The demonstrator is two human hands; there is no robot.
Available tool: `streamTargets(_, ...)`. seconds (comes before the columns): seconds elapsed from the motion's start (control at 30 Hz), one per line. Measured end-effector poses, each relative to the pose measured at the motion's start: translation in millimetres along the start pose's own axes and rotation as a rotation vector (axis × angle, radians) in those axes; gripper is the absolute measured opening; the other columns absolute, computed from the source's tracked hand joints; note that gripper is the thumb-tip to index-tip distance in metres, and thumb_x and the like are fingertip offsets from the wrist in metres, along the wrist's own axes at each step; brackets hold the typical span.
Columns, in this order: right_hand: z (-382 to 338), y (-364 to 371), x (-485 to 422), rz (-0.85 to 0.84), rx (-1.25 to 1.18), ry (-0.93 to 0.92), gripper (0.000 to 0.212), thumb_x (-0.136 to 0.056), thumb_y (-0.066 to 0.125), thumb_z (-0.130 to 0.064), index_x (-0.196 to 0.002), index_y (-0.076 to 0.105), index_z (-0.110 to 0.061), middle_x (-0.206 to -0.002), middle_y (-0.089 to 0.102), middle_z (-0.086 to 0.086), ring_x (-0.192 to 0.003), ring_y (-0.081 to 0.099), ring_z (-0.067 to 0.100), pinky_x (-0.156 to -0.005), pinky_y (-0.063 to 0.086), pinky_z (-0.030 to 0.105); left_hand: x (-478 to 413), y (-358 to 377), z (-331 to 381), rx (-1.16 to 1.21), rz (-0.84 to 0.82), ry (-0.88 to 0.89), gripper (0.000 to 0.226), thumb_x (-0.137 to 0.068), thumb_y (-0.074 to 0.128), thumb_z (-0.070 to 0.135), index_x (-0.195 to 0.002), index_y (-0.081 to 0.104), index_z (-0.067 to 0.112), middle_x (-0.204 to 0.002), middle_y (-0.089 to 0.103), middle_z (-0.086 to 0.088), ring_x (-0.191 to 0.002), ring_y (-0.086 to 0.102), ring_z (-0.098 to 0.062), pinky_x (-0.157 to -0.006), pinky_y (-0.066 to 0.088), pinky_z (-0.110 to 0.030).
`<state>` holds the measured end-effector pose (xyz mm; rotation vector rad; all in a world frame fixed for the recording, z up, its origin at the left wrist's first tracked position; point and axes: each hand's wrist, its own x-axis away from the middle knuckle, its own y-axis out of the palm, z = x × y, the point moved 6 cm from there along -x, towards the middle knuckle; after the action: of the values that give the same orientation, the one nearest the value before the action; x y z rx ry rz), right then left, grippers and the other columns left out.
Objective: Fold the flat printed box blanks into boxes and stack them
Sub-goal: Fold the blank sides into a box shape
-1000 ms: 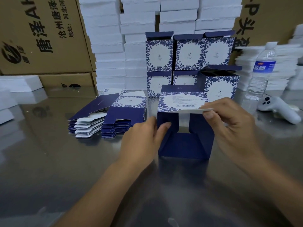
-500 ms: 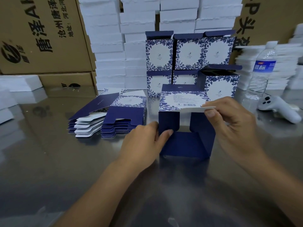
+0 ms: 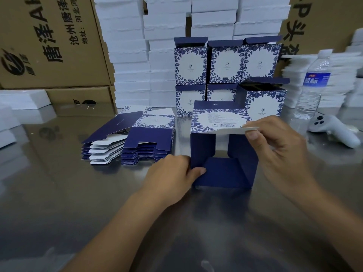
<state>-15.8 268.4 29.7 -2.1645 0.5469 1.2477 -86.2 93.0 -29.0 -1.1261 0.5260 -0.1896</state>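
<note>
While our left hand grips the left wall of the half-folded box to steady it mid-table, our right hand pinches its white flap, likely for tucking; flat blanks lie at ten o'clock, finished boxes stacked at twelve.

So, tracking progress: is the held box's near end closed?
Open: the box shows its dark inside; right hand pinches the white flap up, left hand grips its side.
</note>
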Motion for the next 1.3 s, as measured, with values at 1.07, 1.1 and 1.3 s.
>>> streamTargets(1.07, 18, 11, 4, -0.143, -0.213, 0.306, 0.021, -0.082, 0.060, -0.046, -0.085, 0.059, -0.026, -0.109, 0.061, -0.014, -0.109, 0.054, -0.004, -0.091, 0.038, 0.017, -4, -23, -19, 0.337, -0.029, -0.070, 0.023, -0.083, 0.070, 0.021, -0.098, 0.054, 0.029, -0.054, 0.055, 0.016, -0.051, 0.048, 0.002, -0.052, 0.037, -0.013)
streamTargets(1.1, 17, 11, 5, -0.149, -0.162, 0.287, 0.011, -0.083, 0.065, -0.034, -0.087, 0.058, -0.028, -0.109, 0.061, -0.013, -0.107, 0.054, -0.002, -0.090, 0.040, 0.019, -5, -30, -18, 0.410, 0.082, -0.070, 0.020, -0.087, 0.065, 0.017, -0.099, 0.054, 0.028, -0.057, 0.055, 0.015, -0.052, 0.048, 0.002, -0.052, 0.036, -0.011)
streamTargets(1.3, -4, 9, 4, -0.059, 0.036, 0.034, 0.019, -0.076, 0.069, -0.021, -0.093, 0.060, -0.025, -0.094, 0.060, -0.014, -0.095, 0.058, 0.020, -0.085, 0.044, 0.026, 8, -60, 18, 0.658, 0.467, 0.177, 0.011, -0.092, 0.055, 0.030, -0.103, 0.058, 0.031, -0.111, 0.058, 0.014, -0.106, 0.053, 0.002, -0.088, 0.042, -0.017)
